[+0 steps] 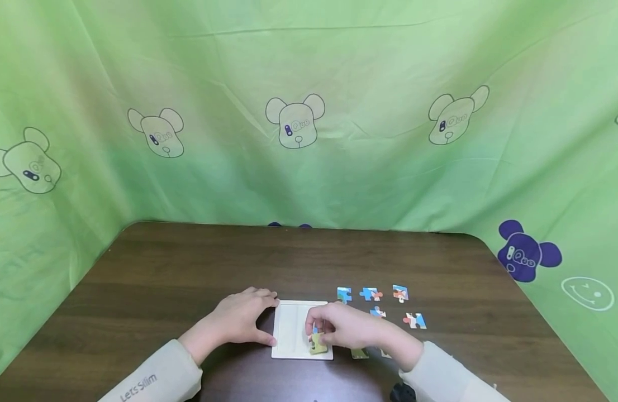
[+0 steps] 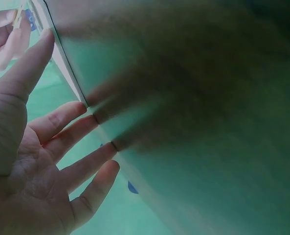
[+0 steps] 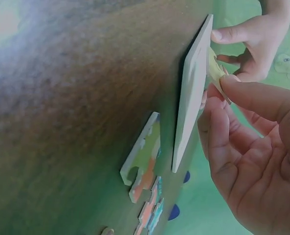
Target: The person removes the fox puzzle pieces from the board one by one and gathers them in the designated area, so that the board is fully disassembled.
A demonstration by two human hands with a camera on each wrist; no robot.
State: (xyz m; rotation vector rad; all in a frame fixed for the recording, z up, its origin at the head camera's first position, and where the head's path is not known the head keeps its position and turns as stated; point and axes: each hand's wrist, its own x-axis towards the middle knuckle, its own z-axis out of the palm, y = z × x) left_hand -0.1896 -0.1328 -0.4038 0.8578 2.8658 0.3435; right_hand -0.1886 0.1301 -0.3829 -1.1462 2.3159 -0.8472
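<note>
A white puzzle tray (image 1: 291,329) lies flat near the front of the table. My left hand (image 1: 241,317) rests at its left side, thumb and fingertips against the edge; in the left wrist view the fingers (image 2: 69,137) are spread and fairly straight. Over the tray's right part, my right hand (image 1: 346,324) pinches a yellow-green puzzle piece (image 1: 318,344) between thumb and fingers. The right wrist view shows that piece (image 3: 215,71) tilted just above the tray (image 3: 191,98). Whether its lower edge touches the tray I cannot tell.
Several loose puzzle pieces lie right of the tray, among them a blue one (image 1: 344,294), a red and blue one (image 1: 415,320) and a green one (image 1: 359,353) partly under the right arm. A black object (image 1: 403,392) sits by the right sleeve. Green curtains surround the brown table (image 1: 213,257).
</note>
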